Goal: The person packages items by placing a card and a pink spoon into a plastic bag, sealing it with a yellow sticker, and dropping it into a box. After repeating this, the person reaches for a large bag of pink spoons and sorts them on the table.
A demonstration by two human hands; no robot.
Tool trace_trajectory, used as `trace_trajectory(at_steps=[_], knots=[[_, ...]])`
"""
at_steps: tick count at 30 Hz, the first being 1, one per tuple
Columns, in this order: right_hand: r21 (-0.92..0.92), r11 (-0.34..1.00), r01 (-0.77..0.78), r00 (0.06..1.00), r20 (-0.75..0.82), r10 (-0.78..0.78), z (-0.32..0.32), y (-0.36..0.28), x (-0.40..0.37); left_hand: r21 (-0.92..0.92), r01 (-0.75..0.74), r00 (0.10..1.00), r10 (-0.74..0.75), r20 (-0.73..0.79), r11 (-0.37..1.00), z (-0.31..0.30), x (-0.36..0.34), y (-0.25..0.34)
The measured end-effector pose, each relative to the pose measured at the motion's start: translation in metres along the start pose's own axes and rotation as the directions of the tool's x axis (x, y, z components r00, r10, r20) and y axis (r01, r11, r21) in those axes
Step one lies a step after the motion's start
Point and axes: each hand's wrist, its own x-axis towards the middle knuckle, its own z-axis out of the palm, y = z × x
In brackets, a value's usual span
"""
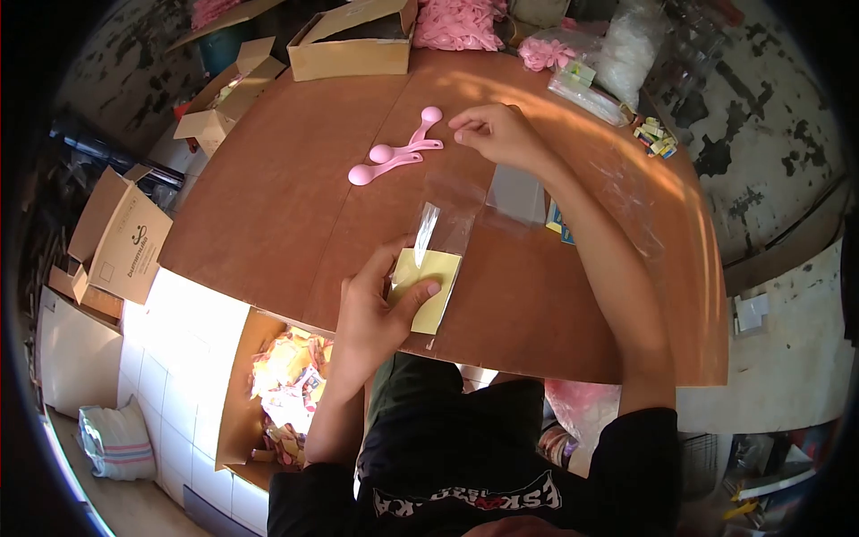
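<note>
My left hand [380, 300] grips a yellow card [428, 309] in a clear plastic bag [447, 219], near the table's front edge. The thumb lies across the card, and the bag's upper part spreads flat beyond it, shining in the light. My right hand [497, 134] reaches over the table with its fingers curled and a small gap between thumb and forefinger; nothing shows in it. Just left of its fingertips lie three pink scoops, a far one [430, 116], a middle one [383, 153] and a near one [361, 174], their handles overlapping. A stack of clear bags [515, 193] rests below my right wrist.
Blue-and-yellow small boxes [557, 219] sit partly behind my right forearm. An open cardboard box [353, 54], a heap of pink pieces [458, 22] and small packs [655, 137] line the far edge. An open carton of wrappers [242, 385] stands below the front edge.
</note>
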Motion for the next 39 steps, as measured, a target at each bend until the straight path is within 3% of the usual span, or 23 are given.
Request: trace_trajectory(at_steps=[2, 6, 8, 10, 12, 13, 16, 19, 22, 25, 27, 29, 33, 35, 39], knots=[[-0.499, 0.866, -0.020, 0.986, -0.156, -0.067, 0.014, 0.021, 0.019, -0.032, 0.008, 1.000, -0.008, -0.010, 0.999, 0.000, -0.002, -0.003], [-0.424, 0.906, 0.022, 0.998, -0.051, -0.048, 0.039, 0.034, 0.034, -0.002, 0.033, 0.999, -0.033, 0.003, 0.999, -0.006, -0.002, -0.004], [-0.575, 0.797, 0.183, 0.961, -0.066, -0.269, 0.050, 0.049, 0.038, 0.016, 0.057, 0.998, -0.057, 0.025, 0.998, -0.008, 0.000, -0.001], [-0.547, 0.816, 0.187, 0.958, -0.080, -0.274, 0.049, 0.039, 0.034, -0.004, 0.030, 0.999, -0.030, 0.025, 1.000, -0.005, 0.002, -0.005], [-0.307, 0.951, -0.016, 0.995, -0.103, -0.016, 0.042, 0.018, 0.024, -0.025, 0.004, 1.000, -0.004, 0.025, 1.000, -0.004, 0.003, -0.007], [-0.306, 0.952, -0.017, 0.995, -0.103, -0.016, 0.040, 0.013, 0.016, -0.035, 0.008, 1.000, -0.007, 0.029, 0.999, -0.004, 0.003, -0.007], [0.073, 0.995, 0.071, 0.919, -0.393, -0.037, 0.024, 0.010, -0.021, -0.032, 0.036, 0.999, -0.035, 0.042, 0.999, -0.006, 0.004, -0.007], [0.271, 0.940, 0.208, 0.816, -0.577, -0.015, 0.000, -0.005, -0.074, -0.005, 0.031, 0.998, -0.030, 0.061, 1.000, -0.002, 0.007, -0.007], [0.370, 0.901, 0.224, 0.729, -0.678, 0.097, -0.020, -0.012, -0.126, 0.027, 0.006, 0.990, -0.009, 0.141, 1.000, 0.010, 0.013, -0.002], [0.574, 0.706, 0.415, 0.715, -0.686, 0.137, -0.035, -0.002, -0.163, 0.103, 0.051, 0.961, -0.077, 0.264, 0.993, 0.028, 0.021, 0.009], [0.565, 0.713, 0.415, 0.713, -0.689, 0.131, -0.038, 0.002, -0.177, 0.173, 0.077, 0.936, -0.131, 0.326, 0.982, 0.043, 0.024, 0.009], [0.578, 0.696, 0.426, 0.720, -0.682, 0.126, -0.040, 0.005, -0.186, 0.040, -0.060, 0.956, 0.046, 0.288, 0.997, 0.057, 0.023, 0.000], [0.600, 0.688, 0.409, 0.715, -0.679, 0.168, -0.040, 0.009, -0.195, -0.016, -0.079, 0.917, 0.079, 0.391, 0.997, 0.067, 0.018, -0.001], [0.594, 0.748, 0.295, 0.758, -0.622, 0.195, -0.039, 0.006, -0.198, 0.013, -0.065, 0.916, 0.055, 0.396, 0.998, 0.066, 0.018, 0.005], [0.575, 0.776, 0.260, 0.782, -0.597, 0.179, -0.036, -0.001, -0.201, -0.018, -0.015, 0.934, 0.020, 0.356, 1.000, 0.070, 0.015, 0.008]])
